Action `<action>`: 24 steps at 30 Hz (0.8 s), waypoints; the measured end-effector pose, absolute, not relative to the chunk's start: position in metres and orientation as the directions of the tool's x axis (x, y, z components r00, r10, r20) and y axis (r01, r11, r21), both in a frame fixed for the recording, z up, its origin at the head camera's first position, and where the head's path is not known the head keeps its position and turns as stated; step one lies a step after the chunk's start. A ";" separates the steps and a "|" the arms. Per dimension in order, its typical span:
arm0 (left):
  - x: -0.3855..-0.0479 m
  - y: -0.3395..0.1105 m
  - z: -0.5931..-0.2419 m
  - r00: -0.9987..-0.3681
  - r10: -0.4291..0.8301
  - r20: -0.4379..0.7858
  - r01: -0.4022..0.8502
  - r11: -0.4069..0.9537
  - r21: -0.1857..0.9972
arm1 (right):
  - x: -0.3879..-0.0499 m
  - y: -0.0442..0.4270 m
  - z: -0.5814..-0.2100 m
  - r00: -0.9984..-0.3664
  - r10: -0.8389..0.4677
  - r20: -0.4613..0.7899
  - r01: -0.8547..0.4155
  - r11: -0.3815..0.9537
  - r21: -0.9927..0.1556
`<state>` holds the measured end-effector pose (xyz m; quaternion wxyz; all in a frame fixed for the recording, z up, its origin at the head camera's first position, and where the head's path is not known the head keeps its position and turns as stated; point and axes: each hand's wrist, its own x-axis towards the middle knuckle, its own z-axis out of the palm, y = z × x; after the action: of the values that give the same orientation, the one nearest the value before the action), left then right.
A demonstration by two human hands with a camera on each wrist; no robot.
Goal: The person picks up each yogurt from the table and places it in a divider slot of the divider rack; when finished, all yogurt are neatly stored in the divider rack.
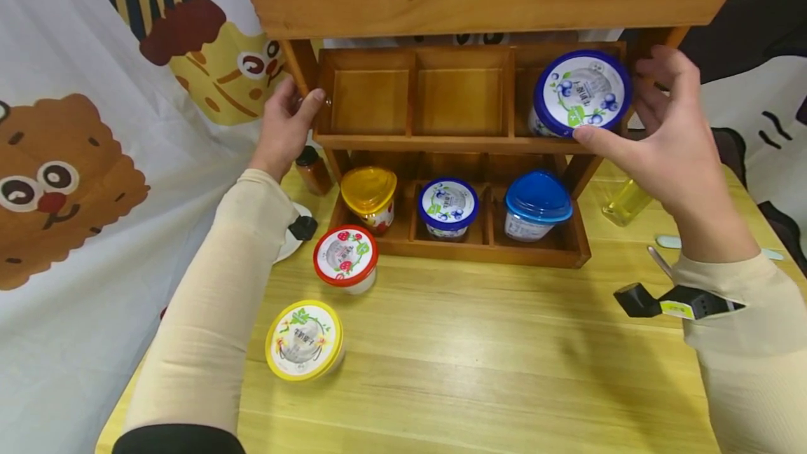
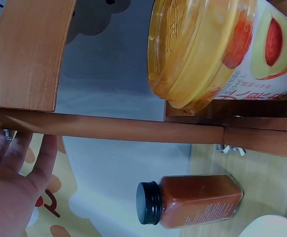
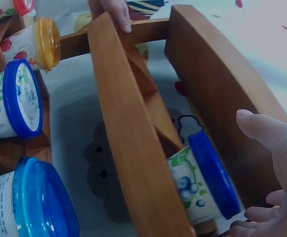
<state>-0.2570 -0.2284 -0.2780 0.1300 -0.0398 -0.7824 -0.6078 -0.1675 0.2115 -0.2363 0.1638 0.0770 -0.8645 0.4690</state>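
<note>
My left hand (image 1: 286,125) grips the left side of a wooden rack (image 1: 492,2), its thumb in front and its fingers round the outer side, as the left wrist view also shows. In the right compartment of the middle tier stands a blueberry tub (image 1: 583,93) with a dark blue lid, slightly tilted. Around its right side is my right hand (image 1: 674,132), fingers spread. The right wrist view shows a gap between thumb (image 3: 262,131) and tub. On the bottom tier stand a yellow-lidded cup (image 1: 368,191), a smaller blueberry tub (image 1: 448,205) and a blue-lidded cup (image 1: 538,203).
On the table (image 1: 479,349) stand a red-lidded tub (image 1: 345,258) and a yellow-lidded tub (image 1: 304,340). A black-capped spice bottle (image 2: 197,201) is left of the rack. A bottle of yellow liquid (image 1: 626,203) is right of it. A printed cloth (image 1: 195,181) hangs behind.
</note>
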 end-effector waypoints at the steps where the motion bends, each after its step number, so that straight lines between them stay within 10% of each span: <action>1: -0.258 -0.229 -0.279 -0.963 -0.095 0.252 0.221 0.259 0.940 | -0.166 0.212 -0.235 -0.930 0.021 0.368 -0.298 0.545 -0.784; 14: -0.242 -0.222 -0.266 -0.965 -0.099 0.241 0.207 0.271 0.940 | -0.130 0.190 -0.222 -0.821 -0.129 0.556 -0.533 0.522 -0.666; 24: -0.239 -0.220 -0.263 -0.967 -0.100 0.236 0.202 0.267 0.942 | -0.116 0.159 -0.236 -0.850 -0.291 0.438 -0.526 0.461 -0.715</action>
<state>-0.2392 -0.2196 -0.2630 0.1250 -0.0323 -0.7860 -0.6046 -0.1164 0.1595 -0.2357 0.1279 0.2419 -0.8450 0.4594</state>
